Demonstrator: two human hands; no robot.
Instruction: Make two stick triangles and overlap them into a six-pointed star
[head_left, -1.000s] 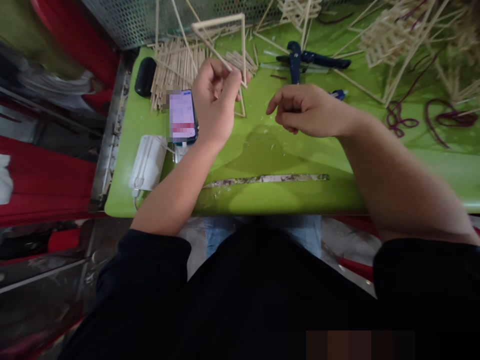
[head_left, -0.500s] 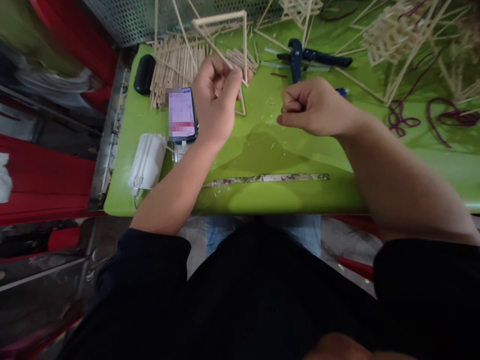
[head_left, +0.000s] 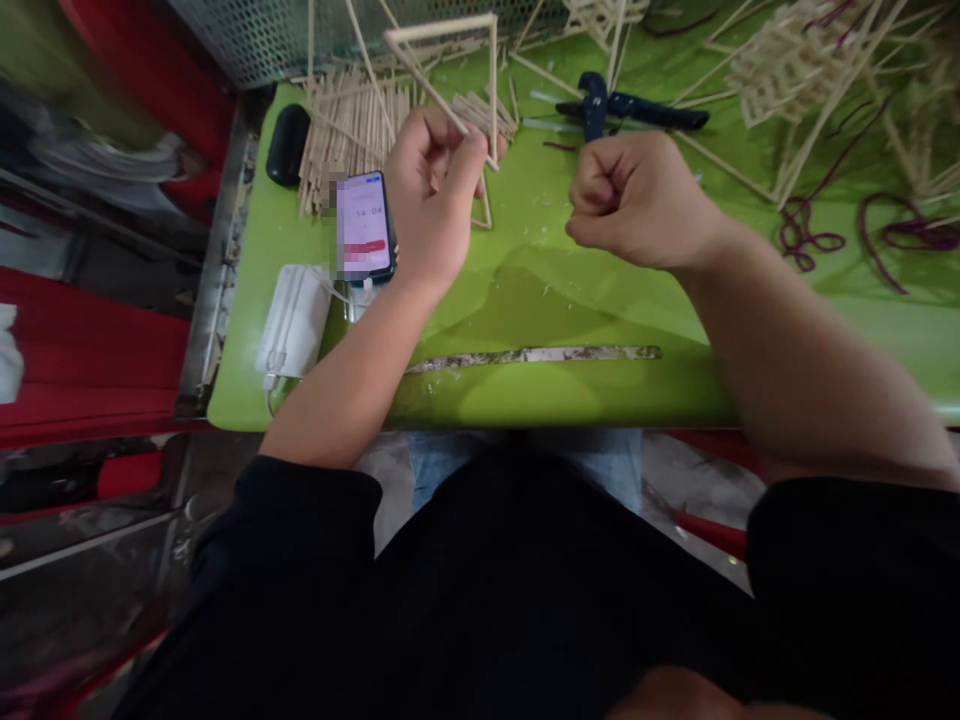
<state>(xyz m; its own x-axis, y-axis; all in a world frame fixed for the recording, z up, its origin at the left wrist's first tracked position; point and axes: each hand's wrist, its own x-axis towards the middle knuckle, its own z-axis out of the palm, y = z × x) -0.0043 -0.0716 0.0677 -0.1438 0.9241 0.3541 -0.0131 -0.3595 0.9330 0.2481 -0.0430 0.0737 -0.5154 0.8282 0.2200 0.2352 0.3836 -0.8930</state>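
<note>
My left hand point(head_left: 433, 205) is closed on a frame of thin wooden sticks point(head_left: 491, 70), holding it upright above the green table point(head_left: 525, 390). The frame's top bar stands near the mesh wall. My right hand point(head_left: 637, 200) is curled into a fist just right of the frame, apart from it, and nothing shows in it. A blue glue gun point(head_left: 600, 105) lies on the table just beyond my right hand. A pile of loose sticks point(head_left: 349, 125) lies behind my left hand.
A phone point(head_left: 364, 228) with a lit screen lies left of my left hand, beside a white power bank point(head_left: 295, 318) and a black case point(head_left: 288, 145). Stick lattices point(head_left: 787, 60) and purple cords point(head_left: 810, 235) fill the right side. A long strip point(head_left: 532, 356) lies near the front edge.
My right hand curled from loosely bent fingers into a fist and rose toward the glue gun. My left hand kept its hold on the stick frame, nearly still.
</note>
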